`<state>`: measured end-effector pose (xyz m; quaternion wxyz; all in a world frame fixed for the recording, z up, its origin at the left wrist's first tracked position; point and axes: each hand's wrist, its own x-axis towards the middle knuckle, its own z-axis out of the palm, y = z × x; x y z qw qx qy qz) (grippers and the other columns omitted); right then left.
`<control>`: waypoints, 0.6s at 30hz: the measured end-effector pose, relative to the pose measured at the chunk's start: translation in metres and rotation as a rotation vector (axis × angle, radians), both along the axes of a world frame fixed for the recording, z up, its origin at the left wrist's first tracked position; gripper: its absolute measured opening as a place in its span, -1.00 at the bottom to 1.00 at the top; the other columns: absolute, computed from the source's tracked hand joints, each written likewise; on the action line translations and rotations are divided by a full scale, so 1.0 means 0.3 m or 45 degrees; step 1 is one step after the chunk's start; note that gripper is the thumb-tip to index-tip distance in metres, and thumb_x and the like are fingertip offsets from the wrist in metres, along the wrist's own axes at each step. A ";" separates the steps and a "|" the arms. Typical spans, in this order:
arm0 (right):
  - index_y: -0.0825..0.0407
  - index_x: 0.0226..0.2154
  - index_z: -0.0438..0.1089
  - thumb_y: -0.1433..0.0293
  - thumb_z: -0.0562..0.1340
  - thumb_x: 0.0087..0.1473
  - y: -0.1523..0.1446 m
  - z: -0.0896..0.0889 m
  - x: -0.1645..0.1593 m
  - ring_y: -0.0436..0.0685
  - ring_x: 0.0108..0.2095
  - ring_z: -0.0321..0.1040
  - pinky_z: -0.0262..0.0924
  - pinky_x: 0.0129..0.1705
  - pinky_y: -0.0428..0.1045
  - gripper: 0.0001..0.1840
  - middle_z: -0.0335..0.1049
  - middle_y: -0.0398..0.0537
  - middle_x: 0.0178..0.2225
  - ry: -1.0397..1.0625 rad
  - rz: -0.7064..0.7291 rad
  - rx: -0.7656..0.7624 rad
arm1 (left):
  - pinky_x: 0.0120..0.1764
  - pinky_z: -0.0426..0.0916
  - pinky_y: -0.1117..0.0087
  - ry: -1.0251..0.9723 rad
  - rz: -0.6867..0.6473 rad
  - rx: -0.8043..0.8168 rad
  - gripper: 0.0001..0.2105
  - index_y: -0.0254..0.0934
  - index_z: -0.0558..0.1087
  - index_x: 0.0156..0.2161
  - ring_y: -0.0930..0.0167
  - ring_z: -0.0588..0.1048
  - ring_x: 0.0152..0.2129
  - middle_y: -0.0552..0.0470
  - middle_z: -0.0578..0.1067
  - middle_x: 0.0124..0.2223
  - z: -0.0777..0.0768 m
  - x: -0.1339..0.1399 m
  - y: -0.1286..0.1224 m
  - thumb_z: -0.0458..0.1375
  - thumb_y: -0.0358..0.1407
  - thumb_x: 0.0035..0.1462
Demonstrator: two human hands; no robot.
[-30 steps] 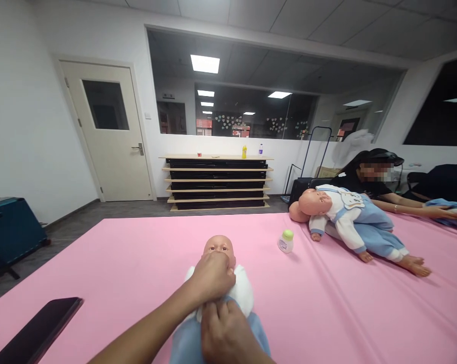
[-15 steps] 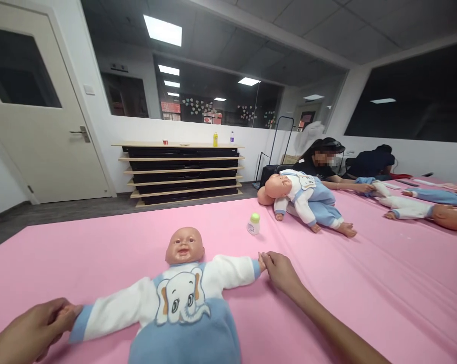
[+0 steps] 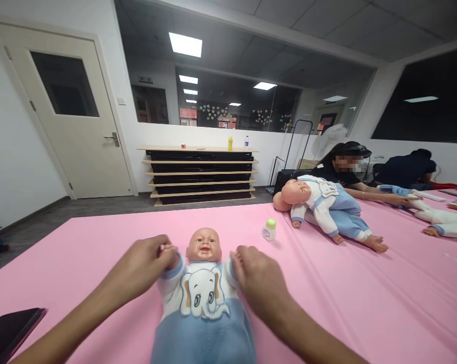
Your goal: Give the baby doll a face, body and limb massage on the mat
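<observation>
A baby doll lies on its back on the pink table cover, dressed in a white and blue suit with an elephant on the chest. My left hand is closed around the doll's hand on the left side of the picture. On the other side, my right hand grips the doll's other hand, mostly hiding it. Both doll arms are bent, with the hands raised beside its head. Just beyond my right hand stands a small white bottle with a green cap.
Two more dolls lie piled at the back right, with another doll farther right. A co-worker reaches toward that one; a second person sits behind. A dark phone rests at the front left.
The doll's arms were stretched out sideways; my hands have brought them inward and up beside its head. The view has swung left, and the phone now shows.
</observation>
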<state>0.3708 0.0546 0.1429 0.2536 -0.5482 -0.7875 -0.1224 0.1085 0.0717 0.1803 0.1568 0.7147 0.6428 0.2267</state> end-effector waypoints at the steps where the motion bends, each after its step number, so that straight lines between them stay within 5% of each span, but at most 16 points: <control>1: 0.06 -0.38 0.30 0.46 0.08 0.15 -0.021 -0.028 -0.065 0.12 -0.51 0.26 -0.10 -0.48 -0.05 -0.88 0.36 0.00 -0.48 -0.145 0.120 0.099 | -0.46 0.13 0.43 0.027 -0.062 -0.002 -0.70 -0.26 0.37 -0.48 0.37 0.39 -0.52 0.02 0.46 -0.49 -0.005 0.062 0.012 -0.04 -0.14 0.15; 4: 0.11 -0.42 0.29 0.54 0.11 0.02 -0.073 -0.150 -0.222 0.12 -0.57 0.16 -0.10 -0.51 -0.03 -0.93 0.30 0.03 -0.55 -0.389 0.417 0.296 | -0.48 0.08 0.38 0.120 -0.182 -0.034 -0.72 -0.28 0.37 -0.48 0.35 0.40 -0.53 -0.10 0.48 -0.46 -0.052 0.213 0.032 -0.08 -0.22 0.15; 7: 0.11 -0.45 0.27 0.56 0.08 0.04 -0.091 -0.214 -0.269 0.10 -0.57 0.12 -0.08 -0.50 -0.01 -0.89 0.28 0.03 -0.56 -0.373 0.513 0.358 | -0.47 0.08 0.37 0.107 -0.244 -0.064 -0.73 -0.29 0.38 -0.46 0.35 0.41 -0.53 -0.13 0.49 -0.45 -0.086 0.242 0.037 -0.08 -0.25 0.15; 10: 0.07 -0.45 0.26 0.55 0.04 0.12 -0.072 -0.153 -0.186 0.09 -0.55 0.13 -0.07 -0.48 -0.01 -0.82 0.26 -0.03 -0.55 -0.267 0.486 0.330 | -0.46 0.13 0.41 -0.015 -0.201 -0.099 -0.70 -0.28 0.37 -0.48 0.38 0.40 -0.54 -0.04 0.48 -0.47 -0.073 0.119 0.038 -0.08 -0.20 0.17; 14: 0.03 -0.41 0.29 0.35 0.00 0.26 -0.006 -0.031 0.050 0.07 -0.49 0.21 -0.03 -0.44 -0.05 -0.73 0.32 -0.08 -0.48 0.139 0.214 0.067 | -0.50 0.12 0.45 -0.009 0.039 -0.097 -0.63 -0.25 0.36 -0.45 0.41 0.33 -0.55 0.07 0.42 -0.50 -0.057 -0.157 0.024 -0.04 0.00 0.15; 18: 0.01 -0.50 0.27 0.13 -0.05 0.26 0.069 -0.091 0.288 0.05 -0.51 0.26 0.00 -0.44 -0.07 -0.57 0.36 -0.13 -0.52 0.527 -0.135 -0.349 | -0.57 0.10 0.47 -0.069 0.260 -0.213 -0.61 -0.25 0.37 -0.48 0.45 0.27 -0.64 0.12 0.37 -0.57 -0.175 -0.369 -0.025 -0.01 0.04 0.12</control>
